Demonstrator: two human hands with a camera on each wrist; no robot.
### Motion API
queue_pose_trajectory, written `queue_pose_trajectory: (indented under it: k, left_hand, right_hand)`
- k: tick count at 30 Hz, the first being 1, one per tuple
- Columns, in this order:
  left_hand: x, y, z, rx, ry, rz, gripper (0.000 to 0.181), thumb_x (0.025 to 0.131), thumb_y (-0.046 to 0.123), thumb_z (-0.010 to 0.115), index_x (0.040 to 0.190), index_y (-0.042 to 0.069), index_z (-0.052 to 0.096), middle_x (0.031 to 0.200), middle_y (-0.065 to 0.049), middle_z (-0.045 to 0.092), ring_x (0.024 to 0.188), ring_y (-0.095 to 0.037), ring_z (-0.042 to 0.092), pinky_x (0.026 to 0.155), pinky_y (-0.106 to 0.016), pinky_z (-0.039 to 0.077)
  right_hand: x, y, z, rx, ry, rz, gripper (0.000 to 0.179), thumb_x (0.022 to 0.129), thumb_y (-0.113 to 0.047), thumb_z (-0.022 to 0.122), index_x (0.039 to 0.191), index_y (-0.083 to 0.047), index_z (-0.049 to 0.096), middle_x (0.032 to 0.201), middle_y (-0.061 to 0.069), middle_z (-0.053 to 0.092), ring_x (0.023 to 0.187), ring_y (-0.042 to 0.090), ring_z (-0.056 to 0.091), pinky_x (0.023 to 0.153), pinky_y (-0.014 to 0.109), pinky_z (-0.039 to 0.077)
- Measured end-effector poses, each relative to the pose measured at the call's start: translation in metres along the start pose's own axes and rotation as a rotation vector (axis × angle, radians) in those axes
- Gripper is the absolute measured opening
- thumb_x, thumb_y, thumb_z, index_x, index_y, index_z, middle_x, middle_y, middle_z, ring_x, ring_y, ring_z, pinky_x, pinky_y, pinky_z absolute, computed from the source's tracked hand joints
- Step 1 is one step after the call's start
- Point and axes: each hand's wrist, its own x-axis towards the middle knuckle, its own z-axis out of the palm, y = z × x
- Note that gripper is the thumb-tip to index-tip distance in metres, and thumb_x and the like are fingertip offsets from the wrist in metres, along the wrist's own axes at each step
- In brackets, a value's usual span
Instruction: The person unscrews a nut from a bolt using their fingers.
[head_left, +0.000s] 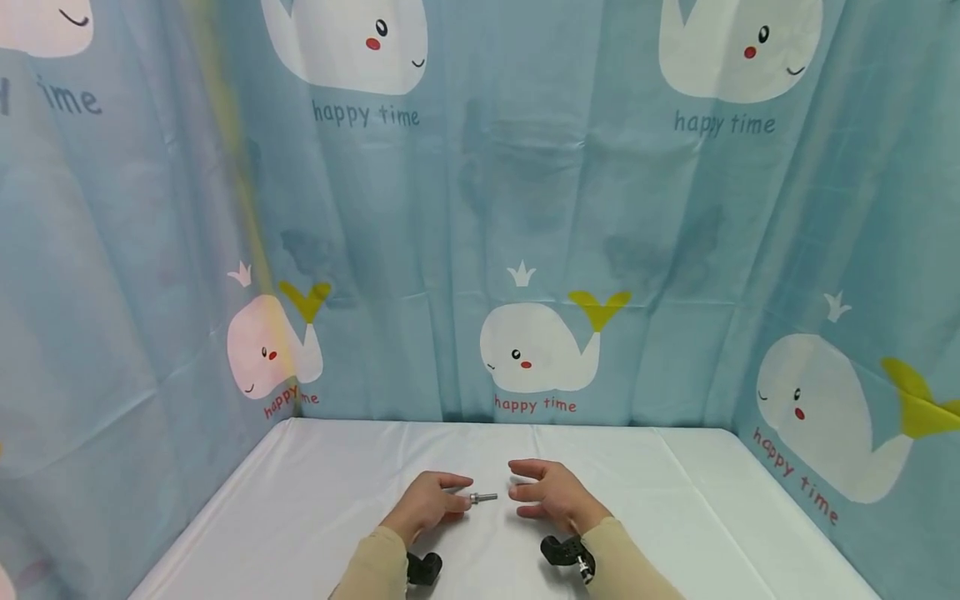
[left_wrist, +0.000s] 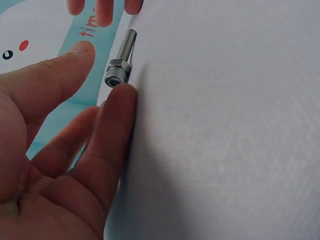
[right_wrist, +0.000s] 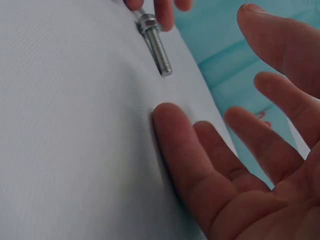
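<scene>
A silver socket-head bolt lies on the white cloth between the two hands, its threaded end towards the right. Close behind its head, a hex nut sits on the thread. My left hand is at the head end, a fingertip right by the bolt head in the left wrist view, with thumb and fingers spread apart. On the other side, my right hand rests its lower edge on the cloth, fingers loosely extended and apart. A small gap separates it from the bolt's threaded tip. Neither hand grips anything.
White cloth covers the table. Blue curtains printed with whales hang behind it and along both sides. Black wrist mounts sit under the cream sleeves.
</scene>
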Motion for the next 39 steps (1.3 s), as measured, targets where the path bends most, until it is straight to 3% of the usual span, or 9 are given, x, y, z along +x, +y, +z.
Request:
queue_pose_trajectory:
  k: [5,12,22,26,34,39]
  left_hand:
    - [0.001,0.001,0.001,0.045,0.002,0.042,0.037,0.078,0.002,0.082,0.114,0.007,0.075,0.120,-0.012,0.064,0.085,-0.017,0.063,0.071,-0.032,0.056]
    - [0.002,0.002,0.006,0.128,0.023,0.074,0.029,0.078,0.003,0.081,0.107,0.008,0.078,0.103,-0.004,0.069,0.087,-0.017,0.060,0.072,-0.032,0.055]
    - [0.002,0.006,0.013,0.239,0.093,0.175,0.022,0.073,0.000,0.081,0.094,0.008,0.079,0.085,0.001,0.068,0.082,-0.016,0.058,0.076,-0.038,0.052]
    - [0.002,0.005,0.016,0.287,0.122,0.199,0.016,0.073,-0.001,0.081,0.085,0.009,0.078,0.076,0.003,0.066,0.076,-0.015,0.057,0.071,-0.037,0.050]
    - [0.000,0.008,0.019,0.328,0.072,0.186,0.010,0.075,0.000,0.079,0.078,0.009,0.075,0.070,0.003,0.063,0.068,-0.016,0.056,0.063,-0.033,0.049]
    - [-0.003,0.008,0.020,0.221,-0.004,0.100,0.004,0.081,0.004,0.076,0.082,0.008,0.075,0.073,0.000,0.065,0.066,-0.016,0.059,0.056,-0.030,0.048]
  right_hand:
    - [0.002,-0.003,0.006,-0.020,-0.006,-0.018,0.057,0.085,-0.002,0.077,0.137,0.004,0.056,0.144,0.023,0.049,0.124,0.035,0.054,0.083,0.042,0.057]
    - [0.007,-0.002,0.020,-0.043,0.002,-0.015,0.053,0.082,0.001,0.078,0.132,0.003,0.061,0.136,0.020,0.056,0.109,0.027,0.063,0.082,0.041,0.058]
    - [0.011,-0.004,0.035,-0.161,0.040,-0.015,0.043,0.078,0.006,0.077,0.120,0.004,0.067,0.110,0.013,0.067,0.089,0.022,0.066,0.076,0.036,0.058]
    - [0.011,-0.003,0.039,-0.192,0.071,-0.016,0.036,0.077,0.007,0.077,0.113,0.003,0.070,0.100,0.010,0.067,0.083,0.020,0.066,0.072,0.035,0.058]
    - [0.012,0.003,0.038,-0.233,0.103,-0.030,0.026,0.078,0.007,0.076,0.103,0.001,0.074,0.091,0.007,0.069,0.079,0.020,0.066,0.070,0.034,0.058]
    - [0.008,0.007,0.033,-0.343,0.108,-0.060,0.016,0.082,0.001,0.076,0.096,-0.004,0.076,0.086,0.003,0.069,0.075,0.019,0.064,0.066,0.034,0.056]
